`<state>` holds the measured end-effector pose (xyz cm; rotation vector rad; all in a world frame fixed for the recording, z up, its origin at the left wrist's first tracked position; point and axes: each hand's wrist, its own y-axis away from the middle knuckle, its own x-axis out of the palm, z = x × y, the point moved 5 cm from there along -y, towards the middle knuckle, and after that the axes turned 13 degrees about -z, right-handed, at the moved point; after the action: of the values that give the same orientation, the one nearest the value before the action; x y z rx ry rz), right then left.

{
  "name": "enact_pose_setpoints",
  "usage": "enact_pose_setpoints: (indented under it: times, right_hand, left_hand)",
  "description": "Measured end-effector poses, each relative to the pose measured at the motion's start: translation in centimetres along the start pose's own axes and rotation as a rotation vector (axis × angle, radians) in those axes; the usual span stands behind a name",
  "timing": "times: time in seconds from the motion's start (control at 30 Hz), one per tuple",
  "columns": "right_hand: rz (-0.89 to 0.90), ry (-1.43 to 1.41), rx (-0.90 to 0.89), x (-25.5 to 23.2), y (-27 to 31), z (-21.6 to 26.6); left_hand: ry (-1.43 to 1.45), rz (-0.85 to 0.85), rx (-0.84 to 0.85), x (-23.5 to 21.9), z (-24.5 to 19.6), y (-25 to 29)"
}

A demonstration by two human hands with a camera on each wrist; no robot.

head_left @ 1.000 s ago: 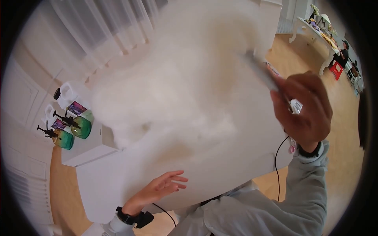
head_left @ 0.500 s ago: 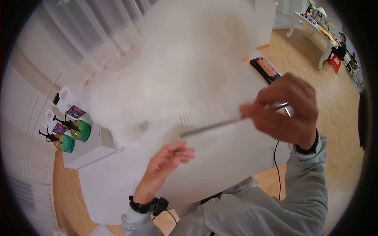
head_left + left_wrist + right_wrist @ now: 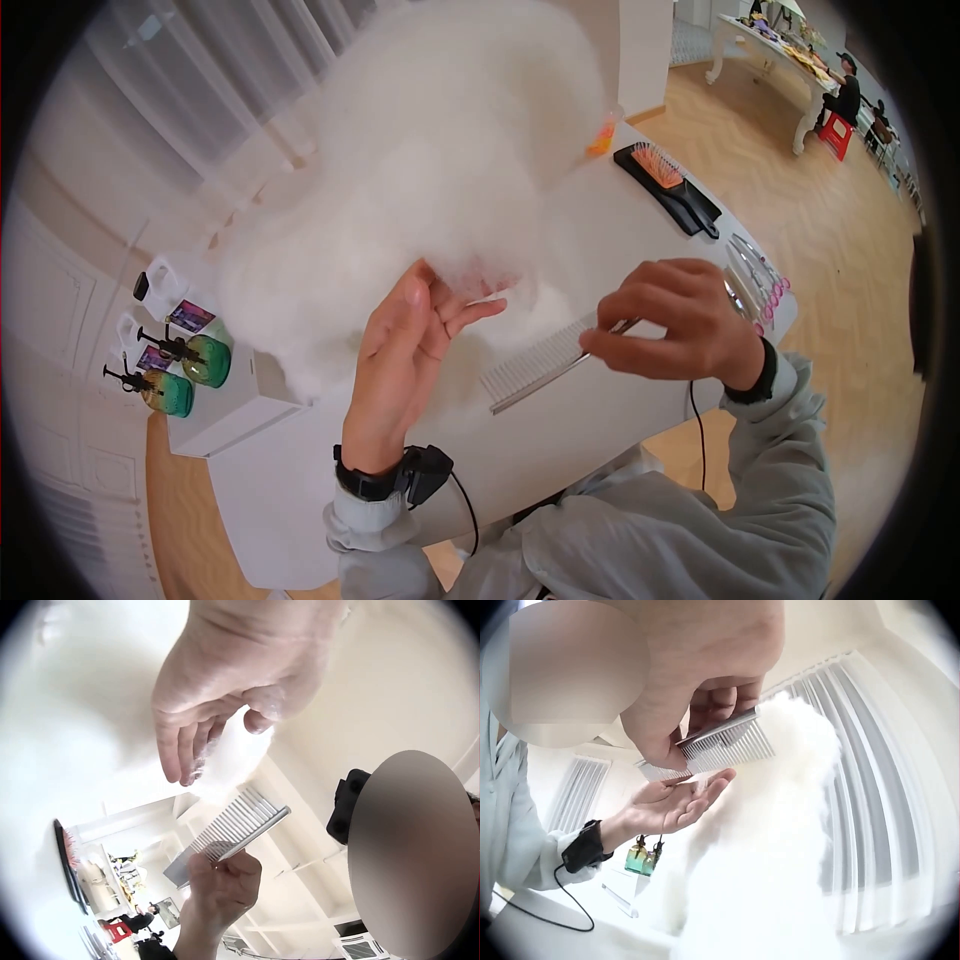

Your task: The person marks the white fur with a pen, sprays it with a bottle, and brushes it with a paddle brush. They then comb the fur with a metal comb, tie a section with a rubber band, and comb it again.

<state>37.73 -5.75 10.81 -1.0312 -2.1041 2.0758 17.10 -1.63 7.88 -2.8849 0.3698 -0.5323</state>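
A large, fluffy white furry body stands on the white table. My left hand, palm up, lies against its lower fur with the fingers loosely extended. In the left wrist view a wispy white tuft shows between thumb and fingers, which stay apart. My right hand pinches a metal comb at one end. The long teeth point toward the fur in the head view. From the right wrist, the comb appears just above the left fingers and overlaps the fur.
On the right of the table lie a black paddle brush and several scissors with pink rings. Green spray bottles and white jugs stand by a white box. A cable hangs from my left wrist.
My left hand has moved up from the table's near side to the fur. My right hand has brought the comb down and left from the upper fur, teeth now turned toward the fur.
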Motion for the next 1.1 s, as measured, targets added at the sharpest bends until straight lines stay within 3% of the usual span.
enact_pose_setpoints:
  times: [0.1,0.17,0.23,0.3,0.47,0.5,0.53,0.63,0.7,0.73,0.8,0.9,1.1]
  right_hand:
    - [0.015,-0.018,-0.025,-0.2,-0.6,0.6]
    - [-0.177,0.083,0.018,-1.2,-1.8,0.3]
    - [-0.198,0.180,0.044,-1.8,-3.4,0.1]
    - [-0.280,0.168,0.140,-2.3,-4.2,-0.3]
    - [-0.040,-0.009,0.029,0.0,-1.1,2.0]
    - [0.009,-0.047,0.020,0.4,-0.1,2.8]
    - [0.052,-0.072,0.059,0.5,0.7,3.4]
    - [0.155,-0.117,0.171,-0.4,3.9,4.2]
    - [0.207,-0.041,0.465,-1.3,6.5,3.1]
    - [0.218,-0.040,0.470,-1.7,7.7,3.1]
    - [0.286,0.176,0.820,-2.5,11.3,1.5]
    - [0.333,0.322,0.966,-4.2,15.5,0.0]
    - [0.372,0.548,0.965,-5.6,18.7,-1.8]
  left_hand:
    - [0.087,0.030,-0.084,0.3,0.6,-0.8]
    - [0.163,0.074,-0.119,1.1,0.6,-1.5]
    - [0.247,0.147,-0.167,1.9,1.3,-1.8]
    - [0.661,0.140,-0.171,1.4,2.0,-2.1]
    - [0.709,0.133,-0.320,2.1,1.3,-2.2]
    - [0.611,0.089,-0.289,1.6,1.5,-2.1]
    - [0.512,0.042,-0.255,1.2,1.6,-2.2]
    - [0.482,0.107,-0.226,0.8,1.6,-2.4]
    - [0.472,0.145,-0.216,0.7,1.5,-2.5]
    - [0.452,0.189,-0.198,0.8,1.4,-2.5]
    - [0.460,0.195,-0.199,0.8,1.3,-2.5]
    - [0.452,0.204,-0.185,1.0,1.3,-2.5]
    - [0.475,0.178,-0.186,1.2,1.6,-2.1]
